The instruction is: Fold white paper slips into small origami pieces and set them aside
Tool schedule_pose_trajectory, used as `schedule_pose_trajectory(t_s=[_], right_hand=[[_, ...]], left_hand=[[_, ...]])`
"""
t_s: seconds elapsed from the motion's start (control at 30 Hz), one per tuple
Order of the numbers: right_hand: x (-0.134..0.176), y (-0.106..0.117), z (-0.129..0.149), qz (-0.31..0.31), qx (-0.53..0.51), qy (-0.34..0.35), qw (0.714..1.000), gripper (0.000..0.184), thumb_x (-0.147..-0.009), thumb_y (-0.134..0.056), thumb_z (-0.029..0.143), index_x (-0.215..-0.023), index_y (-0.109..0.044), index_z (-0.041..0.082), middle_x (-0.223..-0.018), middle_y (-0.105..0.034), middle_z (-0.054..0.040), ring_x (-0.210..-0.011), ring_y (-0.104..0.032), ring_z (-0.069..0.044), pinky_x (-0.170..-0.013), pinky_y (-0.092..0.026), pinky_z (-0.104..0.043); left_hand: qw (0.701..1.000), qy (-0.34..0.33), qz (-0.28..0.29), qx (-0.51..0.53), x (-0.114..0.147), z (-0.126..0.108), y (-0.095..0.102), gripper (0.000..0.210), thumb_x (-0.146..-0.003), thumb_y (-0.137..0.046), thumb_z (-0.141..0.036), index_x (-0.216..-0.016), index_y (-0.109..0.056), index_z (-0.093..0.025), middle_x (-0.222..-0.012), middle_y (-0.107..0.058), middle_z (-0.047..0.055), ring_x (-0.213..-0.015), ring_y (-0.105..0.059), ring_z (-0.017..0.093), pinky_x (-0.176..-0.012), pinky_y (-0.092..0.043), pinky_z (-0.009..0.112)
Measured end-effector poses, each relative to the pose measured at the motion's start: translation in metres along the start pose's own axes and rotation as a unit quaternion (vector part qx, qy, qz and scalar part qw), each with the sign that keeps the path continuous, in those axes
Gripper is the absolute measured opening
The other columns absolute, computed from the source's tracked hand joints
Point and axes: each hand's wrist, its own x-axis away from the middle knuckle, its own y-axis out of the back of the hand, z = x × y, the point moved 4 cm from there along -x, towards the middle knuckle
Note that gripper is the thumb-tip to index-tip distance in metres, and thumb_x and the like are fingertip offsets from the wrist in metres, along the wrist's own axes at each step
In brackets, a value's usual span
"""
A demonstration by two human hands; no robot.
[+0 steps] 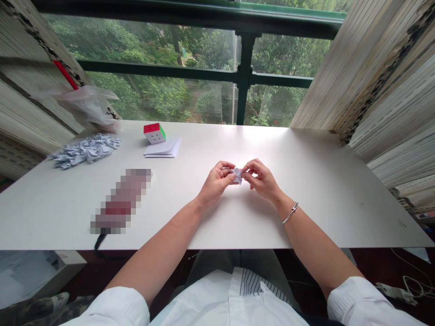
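Note:
A small folded piece of white paper (237, 174) is held just above the white table, between both hands. My left hand (217, 179) pinches its left side with thumb and fingers. On the opposite side, my right hand (261, 178) grips the paper's right edge between thumb and index finger. The finer folds are too small to make out. Farther back and to the left, a stack of white paper sheets (165, 148) lies on the table, with a puzzle cube (155, 133) resting on it.
A heap of folded paper pieces (86, 150) lies at the table's far left, in front of a plastic bag (88, 104). A blurred-out long object (120, 203) with a black strap lies left of my arm. Behind the table (322, 194) are a window and curtains.

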Motion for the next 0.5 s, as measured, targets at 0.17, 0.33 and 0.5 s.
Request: schedule_pose_trajectory(t_s=[0.17, 0.33, 0.5], right_hand=[[0.0002, 0.0000, 0.0039, 0.013, 0.053, 0.037, 0.998, 0.018, -0.088, -0.061, 0.038, -0.090, -0.066, 0.021, -0.093, -0.054, -0.0042, -0.069, -0.057, -0.012, -0.047, -0.051, -0.023], [0.0000, -0.0005, 0.0014, 0.014, 0.077, 0.037, 0.996, 0.017, -0.089, -0.060, 0.037, -0.086, -0.063, 0.021, -0.090, -0.055, -0.0044, -0.069, -0.057, -0.013, -0.050, -0.051, -0.026], [0.0008, -0.0028, -0.0023, 0.018, 0.093, 0.033, 0.995, 0.016, -0.090, -0.058, 0.036, -0.085, -0.059, 0.020, -0.090, -0.055, -0.0043, -0.069, -0.056, -0.013, -0.054, -0.050, -0.026]], left_hand=[[0.999, -0.008, -0.013, -0.029, -0.0011, 0.0016, 0.0008, 0.030, -0.077, -0.072, -0.028, -0.097, -0.053, -0.016, -0.078, -0.069, 0.003, -0.072, -0.066, 0.015, -0.072, -0.053, 0.032], [0.997, -0.027, -0.015, -0.065, -0.0017, 0.0050, 0.0011, 0.029, -0.079, -0.068, -0.025, -0.100, -0.051, -0.017, -0.078, -0.070, 0.003, -0.071, -0.066, 0.015, -0.073, -0.052, 0.032], [0.993, -0.036, -0.012, -0.108, -0.0008, 0.0082, 0.0028, 0.027, -0.081, -0.067, -0.028, -0.100, -0.052, -0.018, -0.079, -0.070, 0.003, -0.071, -0.066, 0.014, -0.073, -0.051, 0.030]])
